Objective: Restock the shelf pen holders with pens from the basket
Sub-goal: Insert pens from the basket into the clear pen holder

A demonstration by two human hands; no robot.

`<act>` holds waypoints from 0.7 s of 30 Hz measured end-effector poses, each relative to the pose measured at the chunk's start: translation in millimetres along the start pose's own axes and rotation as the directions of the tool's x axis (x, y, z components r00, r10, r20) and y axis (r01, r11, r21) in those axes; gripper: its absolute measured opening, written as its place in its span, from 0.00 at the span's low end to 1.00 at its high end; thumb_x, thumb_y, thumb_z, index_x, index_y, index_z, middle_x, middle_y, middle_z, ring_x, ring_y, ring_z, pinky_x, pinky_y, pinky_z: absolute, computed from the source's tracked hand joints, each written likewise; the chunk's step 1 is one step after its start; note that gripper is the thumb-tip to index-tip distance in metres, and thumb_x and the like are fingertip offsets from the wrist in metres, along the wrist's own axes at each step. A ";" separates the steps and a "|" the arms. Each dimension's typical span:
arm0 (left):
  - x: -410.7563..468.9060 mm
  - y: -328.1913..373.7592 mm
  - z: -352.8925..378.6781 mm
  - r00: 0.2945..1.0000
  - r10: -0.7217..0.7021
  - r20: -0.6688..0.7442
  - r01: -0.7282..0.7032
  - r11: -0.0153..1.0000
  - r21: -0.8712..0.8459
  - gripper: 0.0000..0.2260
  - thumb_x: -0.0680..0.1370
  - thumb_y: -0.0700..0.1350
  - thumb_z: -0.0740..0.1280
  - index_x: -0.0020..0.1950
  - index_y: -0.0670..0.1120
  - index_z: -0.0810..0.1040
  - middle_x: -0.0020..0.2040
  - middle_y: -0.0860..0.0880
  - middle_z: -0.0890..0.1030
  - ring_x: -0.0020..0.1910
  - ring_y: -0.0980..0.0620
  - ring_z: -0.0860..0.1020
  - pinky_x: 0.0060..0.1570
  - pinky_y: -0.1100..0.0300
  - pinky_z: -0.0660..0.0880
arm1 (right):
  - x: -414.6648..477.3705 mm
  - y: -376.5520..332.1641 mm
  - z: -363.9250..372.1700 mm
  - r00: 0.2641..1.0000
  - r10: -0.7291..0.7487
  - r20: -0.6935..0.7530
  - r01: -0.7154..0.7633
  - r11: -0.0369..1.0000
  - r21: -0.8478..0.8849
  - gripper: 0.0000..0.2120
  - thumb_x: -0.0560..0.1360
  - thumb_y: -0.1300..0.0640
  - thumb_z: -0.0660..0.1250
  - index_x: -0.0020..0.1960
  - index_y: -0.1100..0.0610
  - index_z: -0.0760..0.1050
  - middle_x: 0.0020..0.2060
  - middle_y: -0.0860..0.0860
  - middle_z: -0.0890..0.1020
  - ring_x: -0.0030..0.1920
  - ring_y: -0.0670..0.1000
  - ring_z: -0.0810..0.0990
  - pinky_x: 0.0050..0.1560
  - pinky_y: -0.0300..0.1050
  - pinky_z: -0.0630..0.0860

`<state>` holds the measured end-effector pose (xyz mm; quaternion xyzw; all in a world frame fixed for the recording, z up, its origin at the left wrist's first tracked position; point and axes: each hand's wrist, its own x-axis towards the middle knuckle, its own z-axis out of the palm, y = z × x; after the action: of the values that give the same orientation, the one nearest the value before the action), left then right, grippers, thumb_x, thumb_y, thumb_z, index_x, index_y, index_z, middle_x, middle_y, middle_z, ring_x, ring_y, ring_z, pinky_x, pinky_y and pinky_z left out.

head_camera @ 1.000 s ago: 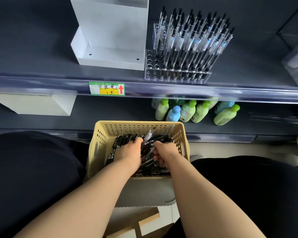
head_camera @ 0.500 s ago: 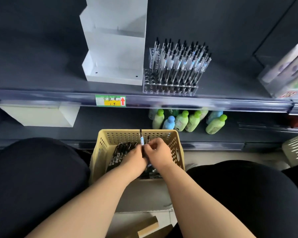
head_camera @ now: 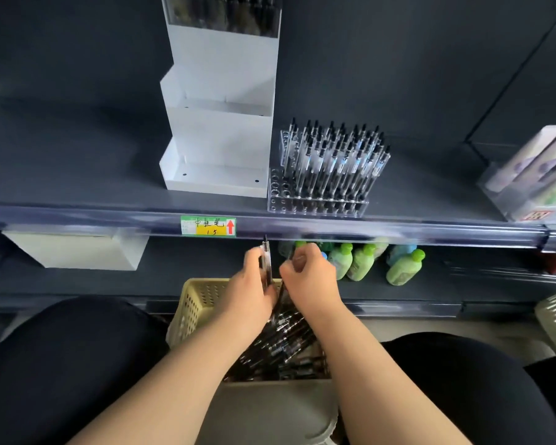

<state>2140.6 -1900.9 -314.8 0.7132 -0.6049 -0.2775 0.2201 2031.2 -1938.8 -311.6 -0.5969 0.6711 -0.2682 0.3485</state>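
A dark grey shop shelving unit (head_camera: 77, 155) fills the view above a pale floor, and the person's dark-clothed knees frame the bottom corners. Between the knees sits a yellow perforated basket (head_camera: 191, 311) with a heap of dark pens (head_camera: 286, 348) in it. Both hands are raised just above its far rim, close together. The left hand (head_camera: 254, 293) has its fingers curled round one pen (head_camera: 266, 261), which stands upright and pokes out above the fingertips. The right hand (head_camera: 308, 281) has its fingers curled too. A dark shape slants down beneath it towards the heap, but motion blur leaves it unclear whether the fingers clamp anything.

Behind the hands, green-capped bottles (head_camera: 402, 268) lie on the lower shelf, partly hidden by the right hand. On the shelf edge above, a green and yellow price tag (head_camera: 208, 226) carries the handwritten "中性笔", "15" and a red arrow pointing up. Its small print is unreadable. On the upper shelf stands a clear drilled rack (head_camera: 315, 205), its left and front holes bare and the rest filled with upright pens. Just beside it to the left is a white tiered holder (head_camera: 219, 149), whose top tier is cut off by the frame.
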 end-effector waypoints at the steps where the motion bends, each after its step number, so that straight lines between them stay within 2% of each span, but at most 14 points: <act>1: 5.9 4.0 -7.0 0.999 0.023 -0.038 -0.023 1.000 -0.007 0.24 0.78 0.44 0.64 0.69 0.52 0.56 0.52 0.49 0.77 0.44 0.51 0.76 0.41 0.57 0.74 | 6.8 -9.2 -8.1 1.000 -0.026 -0.015 0.026 1.000 -0.001 0.08 0.75 0.58 0.63 0.54 0.55 0.70 0.37 0.43 0.73 0.35 0.42 0.72 0.33 0.34 0.66; 4: 27.6 18.7 -33.5 0.991 0.069 -0.115 -0.076 0.996 -0.055 0.21 0.78 0.44 0.64 0.67 0.51 0.58 0.51 0.49 0.78 0.42 0.51 0.78 0.39 0.56 0.75 | 24.6 -38.7 -35.4 0.993 -0.106 -0.053 0.107 0.994 0.017 0.10 0.77 0.57 0.61 0.58 0.56 0.69 0.40 0.45 0.75 0.37 0.45 0.76 0.37 0.41 0.75; 6: 41.5 29.9 -53.2 0.989 0.086 -0.121 -0.099 0.989 -0.109 0.14 0.79 0.45 0.62 0.63 0.50 0.63 0.48 0.48 0.79 0.40 0.50 0.80 0.37 0.53 0.79 | 35.5 -57.5 -54.1 0.978 -0.176 -0.109 0.178 0.984 0.013 0.11 0.78 0.56 0.60 0.59 0.57 0.70 0.42 0.48 0.78 0.37 0.47 0.78 0.35 0.40 0.74; 8: 54.7 41.2 -71.9 0.982 0.117 -0.151 -0.140 0.978 -0.157 0.09 0.81 0.48 0.59 0.60 0.49 0.67 0.46 0.47 0.80 0.39 0.49 0.81 0.37 0.49 0.80 | 47.9 -74.8 -69.4 0.957 -0.236 -0.169 0.244 0.969 0.027 0.07 0.78 0.55 0.59 0.55 0.55 0.71 0.42 0.51 0.81 0.38 0.49 0.80 0.35 0.41 0.75; 10: 65.8 53.3 -87.7 0.966 0.151 -0.212 -0.184 0.972 -0.144 0.09 0.81 0.51 0.56 0.57 0.48 0.70 0.45 0.49 0.81 0.41 0.50 0.80 0.39 0.51 0.79 | 60.2 -92.5 -81.8 0.918 -0.304 -0.256 0.325 0.945 0.044 0.03 0.78 0.53 0.60 0.47 0.52 0.70 0.38 0.51 0.82 0.38 0.52 0.82 0.38 0.46 0.78; 12: 76.7 62.4 -98.1 0.939 0.195 -0.284 -0.243 0.959 -0.144 0.10 0.81 0.51 0.57 0.55 0.48 0.73 0.46 0.50 0.80 0.43 0.51 0.79 0.43 0.51 0.78 | 70.2 -108.8 -92.2 0.872 -0.341 -0.350 0.402 0.908 0.115 0.06 0.77 0.54 0.61 0.41 0.50 0.69 0.35 0.51 0.82 0.35 0.53 0.82 0.38 0.50 0.79; 14: 84.4 67.3 -102.1 0.911 0.224 -0.346 -0.297 0.939 -0.175 0.08 0.80 0.49 0.61 0.54 0.48 0.75 0.46 0.52 0.80 0.44 0.52 0.79 0.47 0.52 0.78 | 76.4 -119.0 -101.3 0.849 -0.337 -0.406 0.457 0.854 0.247 0.08 0.76 0.56 0.62 0.38 0.50 0.69 0.31 0.50 0.81 0.32 0.51 0.83 0.32 0.47 0.78; 16: 90.8 65.8 -100.3 0.901 0.210 -0.379 -0.318 0.914 -0.251 0.06 0.78 0.48 0.65 0.53 0.50 0.76 0.45 0.55 0.80 0.42 0.54 0.80 0.47 0.54 0.79 | 83.7 -119.7 -105.6 0.823 -0.336 -0.457 0.499 0.813 0.299 0.08 0.76 0.58 0.63 0.39 0.51 0.70 0.34 0.52 0.81 0.31 0.50 0.83 0.31 0.45 0.77; 18: 96.4 61.0 -96.8 0.898 0.185 -0.399 -0.326 0.889 -0.322 0.09 0.76 0.47 0.68 0.54 0.52 0.73 0.46 0.56 0.80 0.43 0.56 0.81 0.47 0.55 0.80 | 93.0 -115.6 -104.6 0.776 -0.369 -0.512 0.527 0.825 0.205 0.06 0.74 0.56 0.64 0.40 0.48 0.71 0.35 0.50 0.81 0.33 0.46 0.83 0.37 0.47 0.78; 19: 99.4 58.4 -95.7 0.897 0.174 -0.406 -0.329 0.877 -0.351 0.11 0.75 0.46 0.69 0.54 0.53 0.72 0.46 0.56 0.80 0.44 0.56 0.81 0.47 0.54 0.80 | 96.2 -114.3 -103.5 0.753 -0.395 -0.526 0.534 0.834 0.138 0.06 0.73 0.55 0.65 0.40 0.46 0.70 0.33 0.46 0.80 0.34 0.42 0.81 0.41 0.45 0.78; 21: 104.7 54.2 -94.8 0.900 0.148 -0.411 -0.328 0.850 -0.413 0.11 0.75 0.45 0.70 0.53 0.54 0.71 0.47 0.55 0.80 0.45 0.55 0.81 0.46 0.52 0.80 | 100.4 -112.9 -101.1 0.735 -0.440 -0.516 0.540 0.840 0.053 0.07 0.72 0.56 0.66 0.40 0.45 0.70 0.29 0.41 0.76 0.32 0.37 0.76 0.41 0.34 0.73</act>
<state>2175.1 -2015.5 -222.1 0.5946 -0.5523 -0.2493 0.5285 2016.4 -2059.9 -176.8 -0.6282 0.5237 -0.5572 0.1436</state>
